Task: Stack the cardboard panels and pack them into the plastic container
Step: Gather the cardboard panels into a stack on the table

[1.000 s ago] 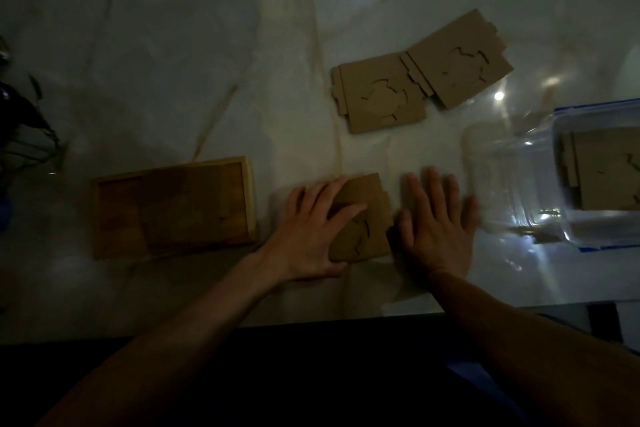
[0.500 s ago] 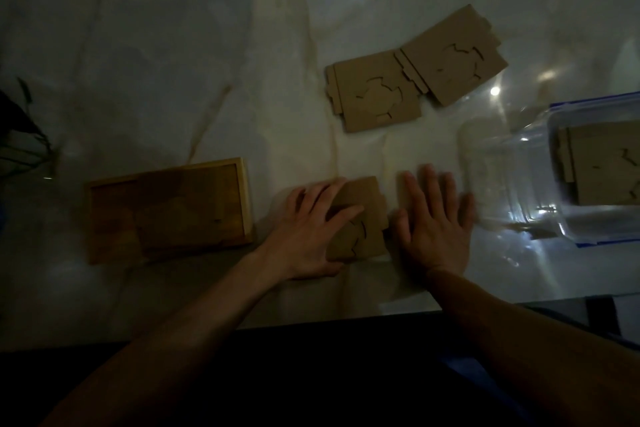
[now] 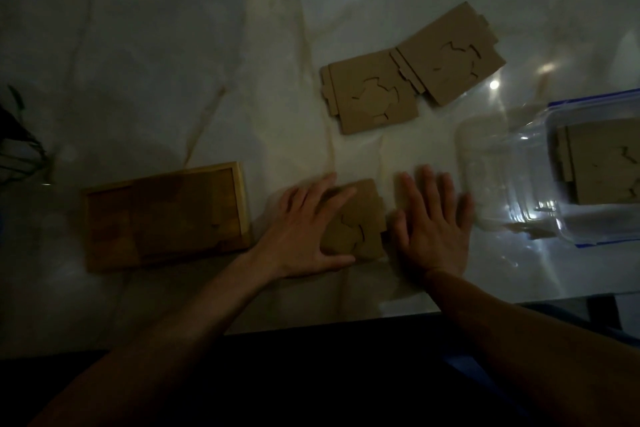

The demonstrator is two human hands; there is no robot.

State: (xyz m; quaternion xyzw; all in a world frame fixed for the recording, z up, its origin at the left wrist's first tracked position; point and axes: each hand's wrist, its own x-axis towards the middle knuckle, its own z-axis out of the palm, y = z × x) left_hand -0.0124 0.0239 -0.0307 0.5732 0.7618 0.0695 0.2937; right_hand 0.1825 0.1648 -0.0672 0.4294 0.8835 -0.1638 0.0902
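A brown cardboard panel lies near the table's front edge. My left hand rests flat on its left part, fingers straight. My right hand lies flat on the marble just right of the panel, fingers spread; its thumb is at the panel's right edge. Two more cardboard panels lie farther back: one flat, and another angled and overlapping its right edge. The clear plastic container with a blue rim stands at the right edge, with a cardboard panel inside it.
A shallow wooden tray sits left of my left hand. A clear plastic lid lies between my right hand and the container. Dark plant leaves show at the far left. The table's front edge runs under my forearms.
Both hands stay flat in nearly the same places on and beside the near panel. The view has shifted slightly; nothing was lifted or let go.
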